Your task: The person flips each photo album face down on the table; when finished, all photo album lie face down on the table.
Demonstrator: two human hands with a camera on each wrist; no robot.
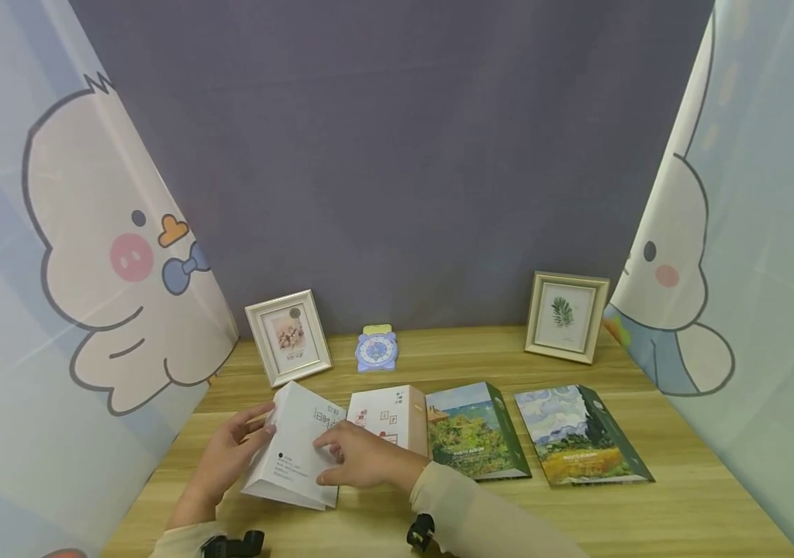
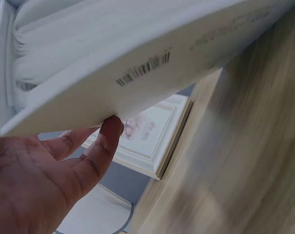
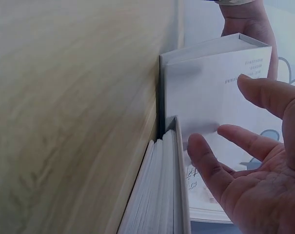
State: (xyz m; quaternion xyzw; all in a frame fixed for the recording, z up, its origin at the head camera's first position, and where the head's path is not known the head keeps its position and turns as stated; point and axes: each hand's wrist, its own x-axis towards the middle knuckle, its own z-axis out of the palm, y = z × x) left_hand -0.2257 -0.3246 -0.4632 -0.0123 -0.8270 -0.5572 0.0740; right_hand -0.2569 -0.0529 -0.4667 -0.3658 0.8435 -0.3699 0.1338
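Observation:
A white photo album (image 1: 299, 442) with dark printed text stands tilted at the left of the table. My left hand (image 1: 224, 453) holds its left side; in the left wrist view, fingertips (image 2: 112, 127) touch the cover with the barcode, and white pages show at the open edge. My right hand (image 1: 369, 457) is in front of the printed cover, its fingers loosely extended. In the right wrist view, the right hand (image 3: 259, 156) has its fingers spread near the album (image 3: 206, 92); whether they touch it I cannot tell. A second white album (image 1: 397, 407) with red drawings lies partly behind the right hand.
Two albums with painted landscape covers, one with a garden (image 1: 470, 434) and one with a field (image 1: 578, 438), lie to the right. Behind them are a left picture frame (image 1: 290, 339), a purple clock-shaped object (image 1: 376, 350) and a right picture frame (image 1: 567, 316). Curtains surround the wooden table (image 1: 704, 496).

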